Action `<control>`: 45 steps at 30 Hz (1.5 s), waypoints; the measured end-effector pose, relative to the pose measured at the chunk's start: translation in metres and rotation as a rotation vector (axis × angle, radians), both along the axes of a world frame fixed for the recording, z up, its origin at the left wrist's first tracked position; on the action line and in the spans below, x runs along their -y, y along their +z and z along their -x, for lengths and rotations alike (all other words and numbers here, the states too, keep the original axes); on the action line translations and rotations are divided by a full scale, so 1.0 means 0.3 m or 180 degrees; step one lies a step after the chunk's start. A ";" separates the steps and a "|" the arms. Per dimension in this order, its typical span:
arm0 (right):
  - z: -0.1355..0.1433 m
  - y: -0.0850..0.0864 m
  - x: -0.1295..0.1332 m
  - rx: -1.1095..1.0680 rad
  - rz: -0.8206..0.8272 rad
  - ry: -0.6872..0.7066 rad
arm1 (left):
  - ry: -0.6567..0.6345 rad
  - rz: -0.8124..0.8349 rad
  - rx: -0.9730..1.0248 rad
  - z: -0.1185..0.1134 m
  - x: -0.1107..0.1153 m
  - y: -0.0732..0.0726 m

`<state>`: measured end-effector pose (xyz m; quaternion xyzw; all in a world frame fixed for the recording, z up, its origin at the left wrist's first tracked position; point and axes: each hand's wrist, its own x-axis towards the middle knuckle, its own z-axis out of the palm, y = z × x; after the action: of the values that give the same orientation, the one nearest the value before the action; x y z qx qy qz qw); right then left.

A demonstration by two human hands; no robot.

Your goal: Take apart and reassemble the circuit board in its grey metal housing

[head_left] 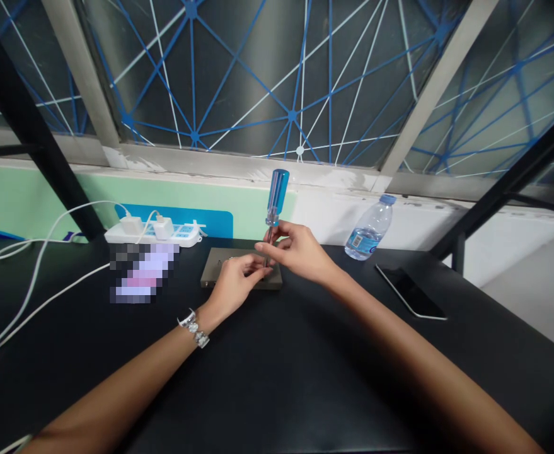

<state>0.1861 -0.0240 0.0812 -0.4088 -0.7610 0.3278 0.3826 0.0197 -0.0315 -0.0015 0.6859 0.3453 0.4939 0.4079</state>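
A screwdriver with a clear blue handle stands nearly upright, handle up, over a flat grey-brown box on the table. My right hand is closed, with thumb and fingers pinching the metal shaft just below the handle. Lower down, my left hand is closed too, its thumb and fingertips gathered around the bottom of the shaft at the box's top face. Those fingers hide the screwdriver's tip and anything small there. A bracelet circles my left wrist.
On the black table, a white power strip with plugs and cables lies at back left, by a pixelated item. A water bottle stands at back right, near a phone. Behind is a window ledge.
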 end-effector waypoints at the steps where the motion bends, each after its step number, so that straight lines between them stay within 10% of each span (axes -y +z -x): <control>1: -0.005 0.006 0.001 -0.0010 0.0147 0.0144 | -0.0153 0.0058 0.0032 0.004 -0.004 0.000; 9: -0.024 0.043 0.007 -0.0095 0.0871 0.0784 | -0.0390 -0.0165 -0.0148 0.010 -0.008 0.007; 19: -0.008 -0.012 -0.012 -0.0290 0.0300 0.0246 | 0.0576 -0.0435 -0.0397 -0.014 0.032 0.021; 26: 0.018 -0.024 0.002 -0.0050 -0.0060 -0.0212 | 0.0079 -0.0017 -0.0096 -0.006 0.013 0.008; 35: -0.033 0.034 -0.004 -0.0137 0.0983 0.0891 | -0.0324 -0.0221 -0.0390 0.003 0.006 0.008; 45: -0.010 -0.010 -0.011 -0.0063 0.0053 0.0293 | 0.0269 -0.1250 -0.1830 0.088 0.007 0.056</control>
<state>0.1891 -0.0206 0.0782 -0.3733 -0.7724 0.3554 0.3712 -0.0066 -0.0338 0.0153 0.8474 0.3726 0.3540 0.1335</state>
